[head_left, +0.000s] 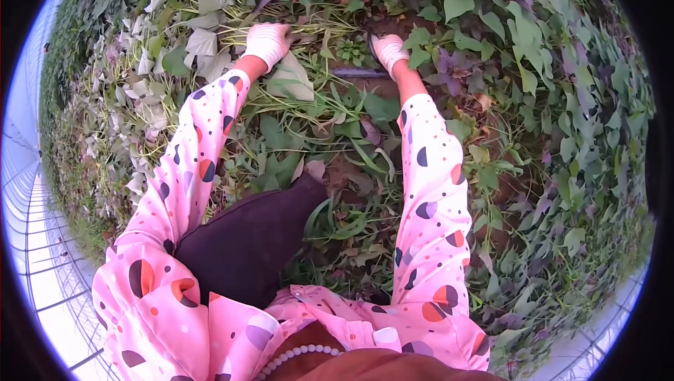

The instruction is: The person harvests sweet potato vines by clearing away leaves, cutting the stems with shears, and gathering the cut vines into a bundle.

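My left hand, in a pale striped glove, is closed around a bunch of long green vine stems that spread to its right. Just below it hangs a large pale leaf. To the right, my right hand, gloved the same way, has its fingers wrapped round the dark handle of a sickle. The sickle's blade points left from below that hand, low over the stems and soil. Part of the handle is hidden by my fingers.
Wilted, pale-backed leaves lie in a heap on the left. Upright green and purple leafy vines grow densely on the right. Bare brown soil shows between grass blades near my dark-trousered knee. Greenhouse framing curves along the left edge.
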`<state>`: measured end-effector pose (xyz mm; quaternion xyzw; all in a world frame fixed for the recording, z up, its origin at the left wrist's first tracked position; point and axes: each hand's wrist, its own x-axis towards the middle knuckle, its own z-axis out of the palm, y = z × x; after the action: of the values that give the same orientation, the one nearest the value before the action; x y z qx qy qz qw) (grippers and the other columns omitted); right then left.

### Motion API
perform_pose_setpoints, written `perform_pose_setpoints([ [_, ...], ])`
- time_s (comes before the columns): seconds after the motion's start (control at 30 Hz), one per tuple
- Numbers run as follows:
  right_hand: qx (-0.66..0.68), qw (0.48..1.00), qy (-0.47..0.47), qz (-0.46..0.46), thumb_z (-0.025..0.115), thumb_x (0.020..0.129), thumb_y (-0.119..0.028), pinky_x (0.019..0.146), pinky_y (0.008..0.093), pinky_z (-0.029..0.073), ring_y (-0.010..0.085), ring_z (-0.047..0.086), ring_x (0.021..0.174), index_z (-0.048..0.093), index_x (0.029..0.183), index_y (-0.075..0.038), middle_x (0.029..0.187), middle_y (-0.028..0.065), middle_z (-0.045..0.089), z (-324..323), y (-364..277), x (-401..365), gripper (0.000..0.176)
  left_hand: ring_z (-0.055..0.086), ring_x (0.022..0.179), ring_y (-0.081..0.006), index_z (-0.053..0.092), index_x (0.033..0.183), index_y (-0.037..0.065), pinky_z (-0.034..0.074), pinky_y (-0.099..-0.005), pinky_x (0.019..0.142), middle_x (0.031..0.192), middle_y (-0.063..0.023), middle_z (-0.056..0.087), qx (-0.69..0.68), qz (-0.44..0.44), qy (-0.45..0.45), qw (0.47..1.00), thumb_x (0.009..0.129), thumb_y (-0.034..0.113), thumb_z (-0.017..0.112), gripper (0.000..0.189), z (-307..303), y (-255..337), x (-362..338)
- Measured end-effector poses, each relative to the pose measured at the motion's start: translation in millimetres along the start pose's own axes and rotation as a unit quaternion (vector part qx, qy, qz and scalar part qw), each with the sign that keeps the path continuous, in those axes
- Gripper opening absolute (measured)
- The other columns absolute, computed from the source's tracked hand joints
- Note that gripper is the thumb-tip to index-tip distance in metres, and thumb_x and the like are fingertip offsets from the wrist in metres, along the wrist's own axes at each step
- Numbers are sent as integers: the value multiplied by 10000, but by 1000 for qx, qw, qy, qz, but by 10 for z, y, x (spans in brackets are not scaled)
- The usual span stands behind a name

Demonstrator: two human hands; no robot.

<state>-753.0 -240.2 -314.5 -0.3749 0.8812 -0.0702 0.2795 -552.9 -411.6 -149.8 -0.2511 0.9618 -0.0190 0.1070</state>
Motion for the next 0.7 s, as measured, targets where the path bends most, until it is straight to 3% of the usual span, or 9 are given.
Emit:
perform_pose_setpoints([
  [0.1,204,975,49,69,388,908,-552,836,363,396,264,547,952,633,1109,-67,1021,126,616,-438,50,-177,580,635,897,-298,691,970,114,483,-422,804,902,-120,676,6,-12,-3,1000,834,496,563,426,-99,91,-58],
  [0.2,470,877,-35,89,454,894,-566,644,302,420,187,569,716,662,1023,-78,826,70,637,-736,-2,-798,545,605,971,-274,682,1006,126,452,-409,873,968,-92,654,1,18,35,999,789,467,636,407,-112,119,-145],
  [0.27,546,826,-104,93,499,885,-575,517,261,436,136,585,560,681,966,-86,696,33,651,-747,-57,-1104,528,592,957,-277,666,1029,130,447,-413,871,957,-80,635,-26,99,189,977,740,415,699,407,-223,266,-210],
  [0.33,562,809,-146,90,520,863,-599,484,239,384,105,524,510,688,908,-76,647,11,617,-522,-46,-1058,551,568,1001,-268,640,1053,121,431,-411,884,1011,-78,617,-66,201,204,956,734,381,707,417,-318,391,-178],
  [0.4,580,790,-179,88,540,841,-622,451,217,332,73,464,461,695,851,-66,597,-11,583,-463,-52,-1038,577,556,1021,-272,627,1067,130,419,-415,904,1026,-76,616,-61,235,186,952,747,342,703,391,-321,609,-82],
  [0.47,543,811,-202,87,520,863,-595,462,236,351,95,442,455,694,850,-43,596,-6,576,-499,-154,-1004,579,572,970,-261,645,1022,138,429,-407,859,959,-75,605,21,195,108,975,779,293,672,290,-164,687,93],
  [0.6,421,864,-272,47,508,872,-583,497,265,383,114,458,478,705,855,-54,589,5,567,-428,-87,-981,565,609,846,-271,652,893,142,443,-391,780,853,-58,625,19,177,113,978,770,249,667,164,3,324,252],
  [0.63,363,881,-293,82,502,869,-605,482,285,404,117,467,481,701,871,-56,587,7,568,-546,-89,-1022,584,611,868,-260,652,906,150,443,-393,788,868,-55,634,10,164,83,983,773,221,654,151,37,241,270],
  [0.7,420,859,-281,80,496,866,-620,459,278,398,113,470,472,697,879,-48,589,7,569,-544,-30,-1011,606,618,890,-243,646,917,154,443,-395,798,881,-51,654,-37,154,61,985,799,221,639,136,66,191,264],
])
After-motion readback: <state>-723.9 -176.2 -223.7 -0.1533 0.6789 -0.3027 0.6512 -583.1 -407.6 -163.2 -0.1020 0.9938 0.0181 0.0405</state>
